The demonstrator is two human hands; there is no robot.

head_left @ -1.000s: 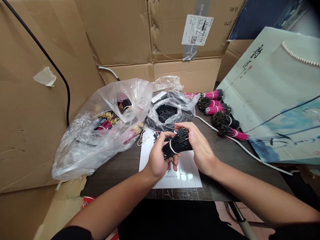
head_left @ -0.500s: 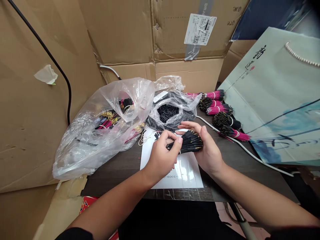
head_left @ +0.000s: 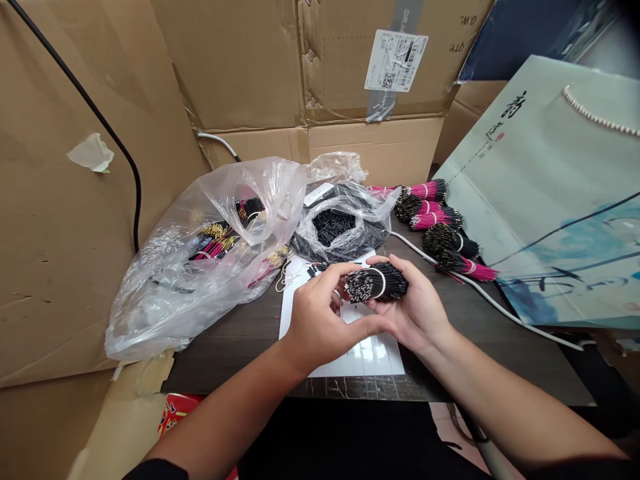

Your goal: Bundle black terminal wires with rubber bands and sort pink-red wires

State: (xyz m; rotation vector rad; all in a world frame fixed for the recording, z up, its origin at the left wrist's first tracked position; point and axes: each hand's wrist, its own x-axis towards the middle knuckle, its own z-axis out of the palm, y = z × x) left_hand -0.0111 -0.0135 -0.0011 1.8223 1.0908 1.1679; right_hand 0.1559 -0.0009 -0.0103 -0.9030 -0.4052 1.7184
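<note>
A bundle of black wires (head_left: 396, 283) is held in front of me, bound by a pale rubber band, with its silvery tips facing left. My right hand (head_left: 423, 307) cups the bundle's right end between thumb and fingers. At the left end, my left hand (head_left: 320, 317) curls its fingers round the tips, its thumb stretched beneath towards my right palm. Under the hands lies a white printed sheet (head_left: 293, 313), partly covered. Just beyond stands an open plastic bag of small black tubes (head_left: 335, 227). Loose rubber bands (head_left: 285, 279) and a few black pieces lie beside the sheet.
A large clear plastic bag (head_left: 150, 300) with more wire bundles spreads on the left. Several pink and black bundles (head_left: 440, 219) lie at right, near a white cable (head_left: 510, 317). A paper gift bag (head_left: 565, 220) leans there. Cardboard (head_left: 370, 140) walls the back.
The black bundle has been turned, so its banded side and silvery tips show instead of the fanned gold-tipped ends. My left hand has shifted from pinching it to wrapping its left end.
</note>
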